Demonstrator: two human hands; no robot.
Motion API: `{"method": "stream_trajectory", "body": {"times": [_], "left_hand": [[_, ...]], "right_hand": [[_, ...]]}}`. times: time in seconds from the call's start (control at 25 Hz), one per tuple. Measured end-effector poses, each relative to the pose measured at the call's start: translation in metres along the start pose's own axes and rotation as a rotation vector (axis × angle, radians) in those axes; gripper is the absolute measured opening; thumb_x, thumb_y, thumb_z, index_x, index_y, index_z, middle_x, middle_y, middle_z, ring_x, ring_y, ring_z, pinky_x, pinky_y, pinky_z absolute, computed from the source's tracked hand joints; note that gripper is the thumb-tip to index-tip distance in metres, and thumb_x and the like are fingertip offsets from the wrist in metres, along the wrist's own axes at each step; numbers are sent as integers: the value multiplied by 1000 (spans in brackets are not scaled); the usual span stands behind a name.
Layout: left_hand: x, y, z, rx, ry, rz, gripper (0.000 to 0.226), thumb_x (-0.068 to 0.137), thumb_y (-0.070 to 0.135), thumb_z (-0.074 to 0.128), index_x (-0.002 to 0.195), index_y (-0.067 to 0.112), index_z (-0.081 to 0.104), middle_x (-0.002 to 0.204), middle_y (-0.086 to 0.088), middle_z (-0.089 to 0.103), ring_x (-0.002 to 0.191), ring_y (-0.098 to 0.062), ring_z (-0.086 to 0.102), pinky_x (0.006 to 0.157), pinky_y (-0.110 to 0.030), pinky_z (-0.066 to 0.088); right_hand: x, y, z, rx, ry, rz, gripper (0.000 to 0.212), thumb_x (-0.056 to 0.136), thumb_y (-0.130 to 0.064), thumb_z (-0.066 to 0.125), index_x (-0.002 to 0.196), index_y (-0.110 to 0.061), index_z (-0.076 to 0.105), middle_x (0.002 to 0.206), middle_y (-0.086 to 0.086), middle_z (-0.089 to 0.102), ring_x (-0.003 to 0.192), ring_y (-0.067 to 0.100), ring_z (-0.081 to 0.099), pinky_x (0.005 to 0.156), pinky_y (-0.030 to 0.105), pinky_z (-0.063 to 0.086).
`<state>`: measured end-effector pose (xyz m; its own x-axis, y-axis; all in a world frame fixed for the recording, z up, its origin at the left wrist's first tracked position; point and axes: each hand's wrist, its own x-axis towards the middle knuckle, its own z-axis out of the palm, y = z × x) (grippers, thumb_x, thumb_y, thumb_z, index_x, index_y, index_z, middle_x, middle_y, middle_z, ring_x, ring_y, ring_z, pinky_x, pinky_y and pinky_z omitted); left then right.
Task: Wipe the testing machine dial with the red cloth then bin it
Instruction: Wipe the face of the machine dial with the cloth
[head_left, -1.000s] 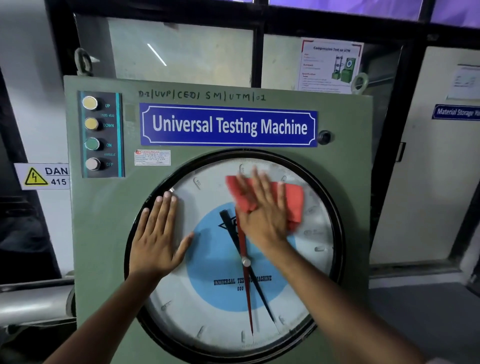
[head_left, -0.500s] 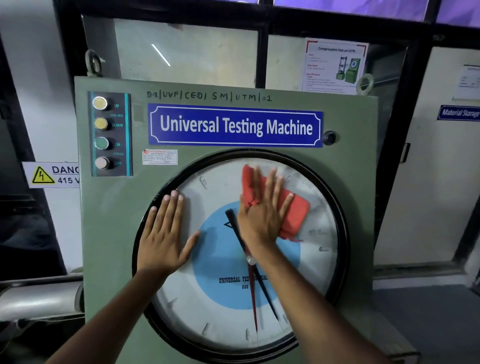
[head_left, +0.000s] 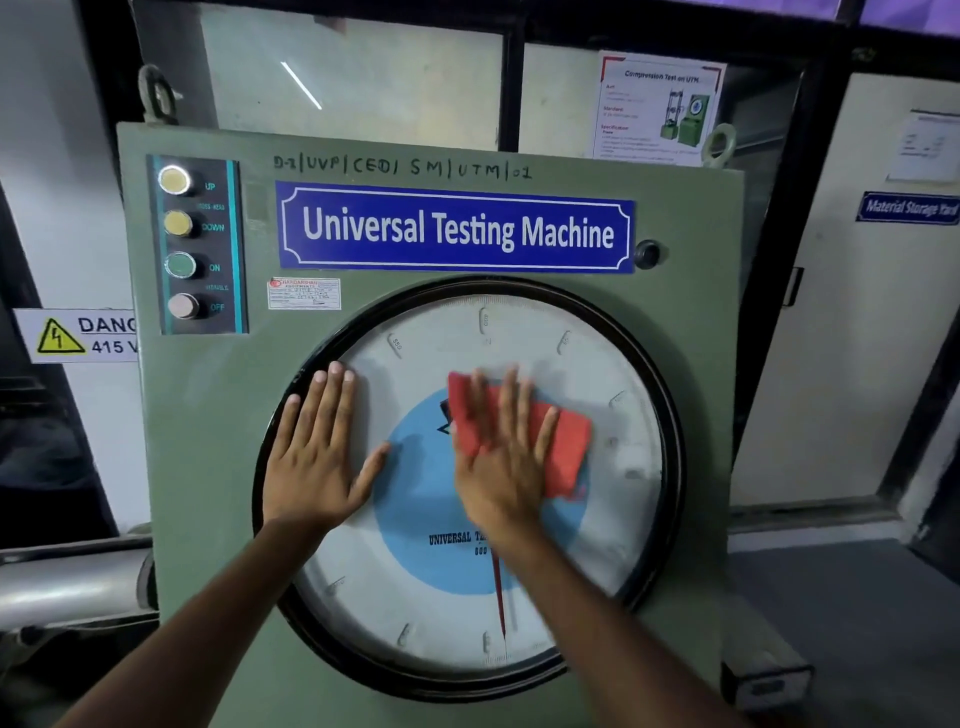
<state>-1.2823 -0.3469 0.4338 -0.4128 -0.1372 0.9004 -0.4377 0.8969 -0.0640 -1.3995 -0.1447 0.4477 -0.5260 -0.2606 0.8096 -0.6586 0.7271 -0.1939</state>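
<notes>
Red cloth (head_left: 563, 449) lies flat on the glass of the dial (head_left: 519, 338), over the upper right of the blue centre, pinned under the right hand (head_left: 498, 467), whose grip is no clasp at all: fingers spread wide, palm pressing the cloth to the face. To wipe well, I judge the palm should keep even pressure and sweep outward in overlapping passes to the black rim (head_left: 670, 415), taking in the pale outer band, while the left hand (head_left: 317, 457), open and flat on the dial's left edge, steadies the body against the green cabinet (head_left: 208, 441)
</notes>
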Motion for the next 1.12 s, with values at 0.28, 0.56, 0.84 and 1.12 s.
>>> {"method": "stream_trajectory", "body": {"times": [0.28, 0.56, 0.84, 1.12], "left_hand": [[0, 2, -3, -19, -11, 2, 91, 104, 69, 28, 174, 14, 10, 183, -1, 5, 169, -19, 8, 137, -38, 1], [1, 2, -5, -12, -22, -1, 91, 104, 67, 30, 174, 13, 8, 183, -2, 4, 169, -19, 6, 138, -39, 2], [2, 0, -1, -7, -14, -4, 91, 104, 68, 31, 174, 14, 9, 183, -1, 5, 169, -18, 8, 137, -38, 2], [-1, 0, -1, -12, -13, 3, 90, 105, 68, 29, 174, 14, 8, 183, -1, 3, 169, -18, 6, 137, -38, 0]], "right_hand": [[42, 14, -14, -75, -59, -41, 83, 104, -49, 42, 170, -38, -7, 178, 8, -18, 164, 25, -15, 132, 61, -2], [-34, 13, 0, -148, -101, -267, 97, 95, -36, 58, 171, -36, -2, 180, 8, -4, 167, 26, -1, 131, 63, 10], [27, 3, -13, -88, -41, -30, 84, 105, -46, 46, 171, -33, -3, 180, 11, -7, 167, 28, -3, 131, 63, 6], [20, 24, -17, -166, -135, -134, 89, 103, -43, 45, 168, -40, -16, 177, 6, -22, 164, 24, -13, 130, 66, -1]]}}
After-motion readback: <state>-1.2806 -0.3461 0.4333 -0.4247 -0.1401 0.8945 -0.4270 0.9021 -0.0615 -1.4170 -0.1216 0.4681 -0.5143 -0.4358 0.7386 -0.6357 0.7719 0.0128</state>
